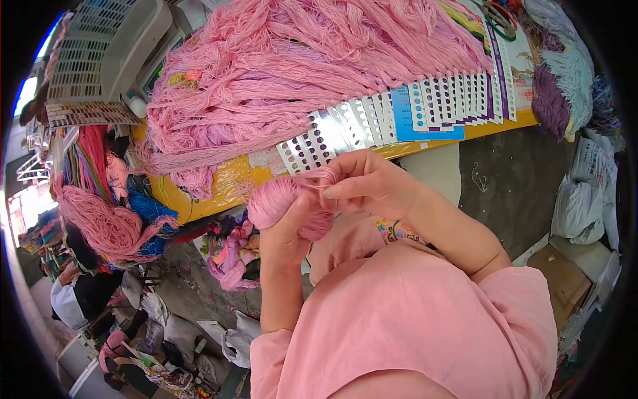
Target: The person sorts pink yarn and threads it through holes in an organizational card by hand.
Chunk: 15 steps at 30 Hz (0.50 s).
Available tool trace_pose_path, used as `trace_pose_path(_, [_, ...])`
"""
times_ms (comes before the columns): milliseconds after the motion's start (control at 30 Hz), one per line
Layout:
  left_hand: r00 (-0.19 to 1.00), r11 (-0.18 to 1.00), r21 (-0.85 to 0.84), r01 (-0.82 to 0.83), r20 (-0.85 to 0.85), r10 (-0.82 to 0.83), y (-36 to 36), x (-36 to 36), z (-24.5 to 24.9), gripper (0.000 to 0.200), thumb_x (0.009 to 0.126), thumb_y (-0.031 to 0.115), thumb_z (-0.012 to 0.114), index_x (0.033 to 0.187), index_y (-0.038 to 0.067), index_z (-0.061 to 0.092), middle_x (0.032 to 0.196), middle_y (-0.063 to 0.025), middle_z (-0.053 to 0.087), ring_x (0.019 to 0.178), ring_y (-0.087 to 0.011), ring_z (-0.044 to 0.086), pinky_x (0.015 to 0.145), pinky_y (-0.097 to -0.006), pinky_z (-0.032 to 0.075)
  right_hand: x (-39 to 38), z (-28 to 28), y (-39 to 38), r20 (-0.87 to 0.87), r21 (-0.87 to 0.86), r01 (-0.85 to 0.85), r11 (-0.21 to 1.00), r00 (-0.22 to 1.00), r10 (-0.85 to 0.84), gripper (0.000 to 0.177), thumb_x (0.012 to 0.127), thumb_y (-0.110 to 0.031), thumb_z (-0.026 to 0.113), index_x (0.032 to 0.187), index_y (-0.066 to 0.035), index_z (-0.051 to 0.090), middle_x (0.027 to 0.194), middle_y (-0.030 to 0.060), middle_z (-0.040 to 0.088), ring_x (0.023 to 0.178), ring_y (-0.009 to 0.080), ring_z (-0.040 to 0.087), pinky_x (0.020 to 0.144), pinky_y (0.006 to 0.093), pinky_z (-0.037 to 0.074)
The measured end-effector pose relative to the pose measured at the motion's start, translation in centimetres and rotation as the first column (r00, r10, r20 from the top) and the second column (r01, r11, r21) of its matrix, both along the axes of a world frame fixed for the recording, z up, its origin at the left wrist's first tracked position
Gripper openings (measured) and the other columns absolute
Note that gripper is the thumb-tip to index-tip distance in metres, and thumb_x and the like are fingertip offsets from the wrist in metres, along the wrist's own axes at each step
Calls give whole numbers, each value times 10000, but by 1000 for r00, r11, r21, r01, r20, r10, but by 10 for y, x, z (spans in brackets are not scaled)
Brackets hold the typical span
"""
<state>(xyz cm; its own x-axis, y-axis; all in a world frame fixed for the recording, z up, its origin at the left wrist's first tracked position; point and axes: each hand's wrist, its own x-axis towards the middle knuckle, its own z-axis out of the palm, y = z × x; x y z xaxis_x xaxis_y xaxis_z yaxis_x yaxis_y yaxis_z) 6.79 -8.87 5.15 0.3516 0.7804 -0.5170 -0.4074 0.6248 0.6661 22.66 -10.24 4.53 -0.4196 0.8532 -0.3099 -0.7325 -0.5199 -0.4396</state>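
My left hand [284, 233] is wrapped round a thick bundle of pink thread [272, 201], held up in front of my chest near the table edge. At the bundle's right end, my right hand [362, 181] pinches looped strands of the same thread between thumb and fingers. Just beyond my hands lies a row of white cards with punched holes [359, 123]. Pink skeins [266, 93] are knotted to these cards and spread in a large heap over the table. A blue card [404, 120] sits among the white ones.
The yellow table [232, 193] carries the skeins. More coloured thread hangs at its left [100, 219] and right ends [555, 80]. Scissors [500, 20] lie at the top right. White plastic bags [578, 206] and a cardboard box [561, 279] stand right. Another person [76, 296] is at far left.
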Motion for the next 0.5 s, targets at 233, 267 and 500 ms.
trace_pose_path(233, [828, 811, 314, 494, -455, -328, 26, -13, 0, 177, 766, 139, 463, 644, 11, 472, 588, -52, 492, 542, -93, 464, 511, -203, 369, 25, 27, 3, 405, 21, -374, 927, 851, 334, 34, 709, -33, 535, 718, 0, 535, 642, 25, 505, 565, 59, 457, 501, 173, 349])
trace_pose_path(267, [851, 862, 134, 489, -291, -438, 32, -17, 9, 166, 756, 127, 471, 650, 0, 488, 552, -46, 479, 488, -87, 443, 461, -196, 347, 29, 29, 4, 803, 190, -457, 869, 582, 131, 22, 699, -18, 538, 708, 2, 541, 700, 35, 511, 569, 65, 454, 513, 176, 349])
trace_pose_path(500, [666, 952, -233, -197, 680, 305, 59, -118, -35, 139, 778, 77, 405, 851, -30, 455, 684, -67, 506, 405, -59, 382, 357, -173, 284, 76, 35, 14, -138, 335, 175, 926, 981, -136, 80, 791, -76, 433, 809, -18, 486, 680, 62, 454, 532, 84, 453, 491, 302, 475])
